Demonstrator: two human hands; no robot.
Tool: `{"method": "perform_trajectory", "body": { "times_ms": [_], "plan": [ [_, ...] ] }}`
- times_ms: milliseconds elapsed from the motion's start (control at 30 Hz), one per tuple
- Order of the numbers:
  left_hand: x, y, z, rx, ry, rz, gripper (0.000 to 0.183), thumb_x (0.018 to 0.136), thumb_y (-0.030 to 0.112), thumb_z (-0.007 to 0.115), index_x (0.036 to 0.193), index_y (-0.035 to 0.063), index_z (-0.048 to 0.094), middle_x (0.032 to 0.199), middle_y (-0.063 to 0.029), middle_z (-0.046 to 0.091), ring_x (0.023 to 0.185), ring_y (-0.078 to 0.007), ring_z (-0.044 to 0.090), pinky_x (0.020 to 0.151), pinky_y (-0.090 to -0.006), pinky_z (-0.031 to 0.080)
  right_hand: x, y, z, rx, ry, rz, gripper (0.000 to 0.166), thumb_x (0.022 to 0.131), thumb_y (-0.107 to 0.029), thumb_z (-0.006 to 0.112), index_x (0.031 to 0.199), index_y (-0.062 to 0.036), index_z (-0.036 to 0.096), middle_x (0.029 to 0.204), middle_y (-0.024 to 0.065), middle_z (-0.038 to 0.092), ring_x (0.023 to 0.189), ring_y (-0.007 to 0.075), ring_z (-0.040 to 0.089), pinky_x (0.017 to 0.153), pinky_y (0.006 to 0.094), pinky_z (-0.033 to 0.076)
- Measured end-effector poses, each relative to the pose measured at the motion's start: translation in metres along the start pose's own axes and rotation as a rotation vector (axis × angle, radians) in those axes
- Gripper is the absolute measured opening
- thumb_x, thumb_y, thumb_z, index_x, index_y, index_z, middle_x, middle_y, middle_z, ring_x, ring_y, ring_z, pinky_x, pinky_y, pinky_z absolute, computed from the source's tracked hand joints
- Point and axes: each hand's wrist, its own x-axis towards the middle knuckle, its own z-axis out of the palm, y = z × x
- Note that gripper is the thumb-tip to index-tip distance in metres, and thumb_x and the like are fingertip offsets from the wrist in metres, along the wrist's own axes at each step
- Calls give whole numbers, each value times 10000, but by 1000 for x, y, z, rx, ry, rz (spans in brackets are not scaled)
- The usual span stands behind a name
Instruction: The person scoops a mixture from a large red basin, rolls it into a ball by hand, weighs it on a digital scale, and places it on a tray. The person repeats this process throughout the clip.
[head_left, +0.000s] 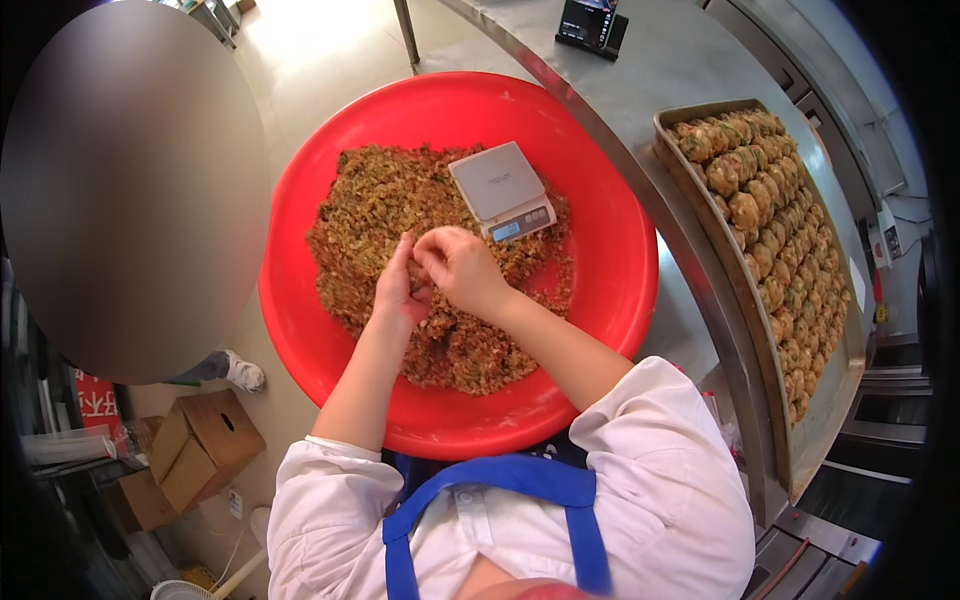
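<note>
My left hand (400, 283) is cupped with the palm turned inward, over a mound of brown, chopped filling mixture (375, 202). Close against it, my right hand (463, 271) bends its fingers toward the left palm. Whatever may lie between the two hands is mostly hidden by the fingers. The mixture fills much of a large round red plastic basin (592, 315). A digital kitchen scale (498, 181) with a bare grey plate and a lit display rests on the mixture, just beyond my right hand.
Right of the basin, a stainless steel table (637, 82) bears a metal baking tray (825, 457) with rows of filling balls (772, 225). A phone (589, 22) stands at its far end. Cardboard boxes (206, 442) and another person's shoe (244, 372) are on the floor at left.
</note>
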Motion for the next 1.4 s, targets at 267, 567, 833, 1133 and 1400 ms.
{"method": "perform_trajectory", "body": {
  "times_ms": [267, 567, 833, 1133, 1400],
  "plan": [
    [5, -1, -18, -92, -121, -108, 549, 1001, 623, 345, 1204, 157, 553, 1063, -9, 625, 993, -166, 582, 753, -321, 507, 10, 26, 8, -93, 50, 45, 249, 828, -131, 716, 1019, -19, 601, 1051, 169, 569, 1006, 350, 567, 866, 426, 468],
    [-5, -11, -2, -216, -713, -181, 582, 964, 661, 442, 1058, 120, 636, 1008, -50, 668, 981, -217, 628, 963, -397, 458, 4, 29, 7, -2, -19, -67, 291, 1017, -193, 498, 927, 4, 693, 955, 118, 716, 903, 282, 683, 1003, 408, 457],
    [-4, -4, -6, -347, -114, -4, 409, 939, 512, 644, 748, 164, 544, 713, 13, 528, 669, -118, 526, 639, -321, 495, -9, 8, 21, -305, -101, -329, 175, 812, -105, 735, 984, -81, 743, 920, 45, 680, 949, 258, 620, 921, 422, 442],
    [-9, -10, 7, 71, 1, 317, 379, 925, 451, 696, 737, 169, 527, 676, 41, 502, 584, -88, 466, 488, -266, 364, -8, 2, 10, -359, -27, -342, 89, 805, -109, 725, 873, -68, 686, 903, 80, 684, 902, 291, 629, 867, 426, 454],
    [-6, -2, 4, -8, 43, 290, 352, 905, 449, 721, 808, 175, 523, 672, 41, 515, 523, -90, 478, 425, -254, 350, 0, 1, 14, -166, -66, -255, 99, 861, -88, 685, 876, -26, 609, 877, 136, 619, 837, 332, 602, 752, 415, 472]
  ]
}}
